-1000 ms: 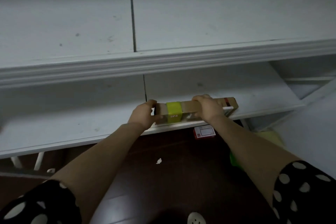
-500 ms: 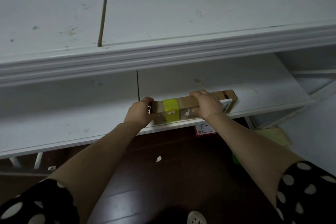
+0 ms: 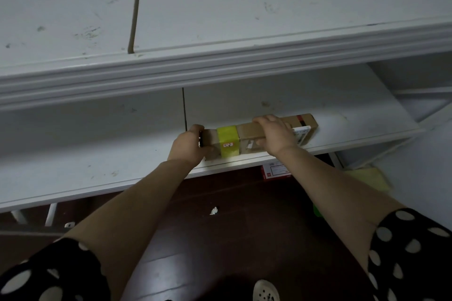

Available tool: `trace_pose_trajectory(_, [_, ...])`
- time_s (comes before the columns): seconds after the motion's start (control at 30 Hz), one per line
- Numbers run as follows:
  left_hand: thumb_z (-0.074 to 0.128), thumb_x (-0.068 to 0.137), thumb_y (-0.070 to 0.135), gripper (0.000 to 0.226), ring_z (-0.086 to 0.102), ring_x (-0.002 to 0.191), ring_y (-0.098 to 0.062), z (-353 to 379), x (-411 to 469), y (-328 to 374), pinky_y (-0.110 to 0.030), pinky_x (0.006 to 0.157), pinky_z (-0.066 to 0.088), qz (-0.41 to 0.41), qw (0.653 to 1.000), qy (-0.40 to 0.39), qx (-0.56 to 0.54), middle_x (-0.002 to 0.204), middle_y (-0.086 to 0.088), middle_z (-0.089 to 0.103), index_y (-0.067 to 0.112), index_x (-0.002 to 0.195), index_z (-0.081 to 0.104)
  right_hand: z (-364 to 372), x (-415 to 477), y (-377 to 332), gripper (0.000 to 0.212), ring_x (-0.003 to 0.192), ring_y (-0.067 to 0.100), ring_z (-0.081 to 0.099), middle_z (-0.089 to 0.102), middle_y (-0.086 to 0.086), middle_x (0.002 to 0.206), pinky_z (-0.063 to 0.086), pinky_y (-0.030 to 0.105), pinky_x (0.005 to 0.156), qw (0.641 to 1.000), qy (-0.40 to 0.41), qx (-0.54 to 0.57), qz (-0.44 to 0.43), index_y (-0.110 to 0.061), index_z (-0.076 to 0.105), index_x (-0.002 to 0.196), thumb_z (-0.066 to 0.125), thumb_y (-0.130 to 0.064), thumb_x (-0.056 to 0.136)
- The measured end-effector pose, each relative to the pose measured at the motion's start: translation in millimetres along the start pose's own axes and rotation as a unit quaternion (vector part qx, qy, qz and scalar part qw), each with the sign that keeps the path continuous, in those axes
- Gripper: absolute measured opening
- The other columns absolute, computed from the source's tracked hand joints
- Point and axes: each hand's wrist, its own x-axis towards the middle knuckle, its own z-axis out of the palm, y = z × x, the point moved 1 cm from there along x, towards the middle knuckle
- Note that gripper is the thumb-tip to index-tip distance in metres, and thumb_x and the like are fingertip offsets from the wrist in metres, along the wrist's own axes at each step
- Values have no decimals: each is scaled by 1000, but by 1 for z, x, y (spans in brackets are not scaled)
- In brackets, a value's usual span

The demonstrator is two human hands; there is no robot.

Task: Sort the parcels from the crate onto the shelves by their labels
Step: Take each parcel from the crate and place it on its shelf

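A long brown cardboard parcel (image 3: 249, 133) with a yellow-green tape band and a small label lies along the front edge of the lower white shelf (image 3: 97, 154). My left hand (image 3: 187, 145) grips its left end. My right hand (image 3: 275, 134) curls over its top right of the middle, fingers over the far side. A white label shows at the parcel's right end, partly behind my right hand.
The upper white shelf (image 3: 220, 61) juts out above the lower one. On the dark wood floor under the shelf lie a red and white box (image 3: 275, 171), a scrap of paper (image 3: 214, 210) and something yellow-green (image 3: 367, 177) at the right.
The parcel has been set a little further back onto the lower shelf, both hands still on it. My view has shifted slightly left and closer.
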Motion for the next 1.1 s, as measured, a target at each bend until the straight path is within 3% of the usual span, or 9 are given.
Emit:
trace_pose_trajectory(0.17, [71, 82, 27, 84, 52, 121, -29, -3, -10, 7, -39, 97, 45, -24, 1000, -12, -2, 135, -10, 53, 15, 149, 23, -3, -4, -2, 79, 146, 18, 10, 21, 1, 157, 4, 38, 117, 1000, 4, -23, 5, -22, 21, 149, 67, -17, 85])
trace_pose_trajectory(0.33, [64, 86, 28, 71, 51, 121, -29, -22, -47, 26, -38, 92, 45, -34, 997, -24, 72, 135, -10, 51, 16, 146, 28, -25, -43, -9, 91, 147, 18, 7, 15, 1, 158, 1, 40, 119, 999, -12, -20, 42, -19, 15, 151, 72, -28, 81])
trace_pose_trajectory(0.47, [63, 85, 28, 69, 53, 116, -27, -41, -86, 56, -37, 89, 48, 23, 987, -89, 131, 133, -9, 49, 18, 144, 29, -51, -100, -20, 88, 146, 18, 11, 20, 1, 157, 0, 40, 118, 996, -28, -8, 82, -20, 19, 150, 71, -36, 80])
trace_pose_trajectory(0.63, [61, 87, 34, 68, 50, 121, -26, -67, -137, 99, -32, 91, 45, 159, 957, -161, 179, 139, -9, 45, 19, 146, 29, -85, -187, -46, 79, 142, 20, 22, 31, 2, 152, 7, 43, 118, 987, -4, 26, 159, -22, 31, 146, 68, -45, 81])
trace_pose_trajectory(0.73, [61, 88, 37, 64, 50, 121, -25, -80, -175, 121, -30, 89, 43, 251, 929, -175, 208, 136, -10, 49, 16, 142, 36, -94, -253, -66, 71, 139, 20, 28, 38, 0, 147, 7, 44, 118, 971, 29, 56, 232, -23, 38, 142, 64, -51, 82])
trace_pose_trajectory(0.87, [61, 85, 38, 65, 46, 126, -23, -83, -239, 145, -32, 98, 42, 342, 882, -224, 237, 141, -7, 46, 17, 142, 38, -95, -349, -93, 67, 136, 21, 33, 42, 1, 144, 9, 44, 115, 941, 35, 75, 330, -24, 41, 141, 57, -55, 85])
trace_pose_trajectory(1.0, [60, 85, 43, 58, 51, 120, -23, -66, -321, 167, -34, 95, 45, 425, 820, -272, 269, 133, -6, 52, 17, 134, 47, -85, -452, -111, 55, 129, 21, 42, 53, 0, 133, 3, 43, 115, 897, 64, 119, 421, -23, 52, 130, 54, -56, 86])
trace_pose_trajectory(1.1, [59, 86, 44, 61, 50, 122, -22, -47, -394, 174, -33, 96, 43, 477, 771, -305, 293, 136, -5, 50, 18, 139, 43, -71, -535, -119, 50, 129, 18, 44, 55, -2, 132, -2, 43, 116, 857, 93, 141, 487, -23, 55, 128, 51, -54, 89])
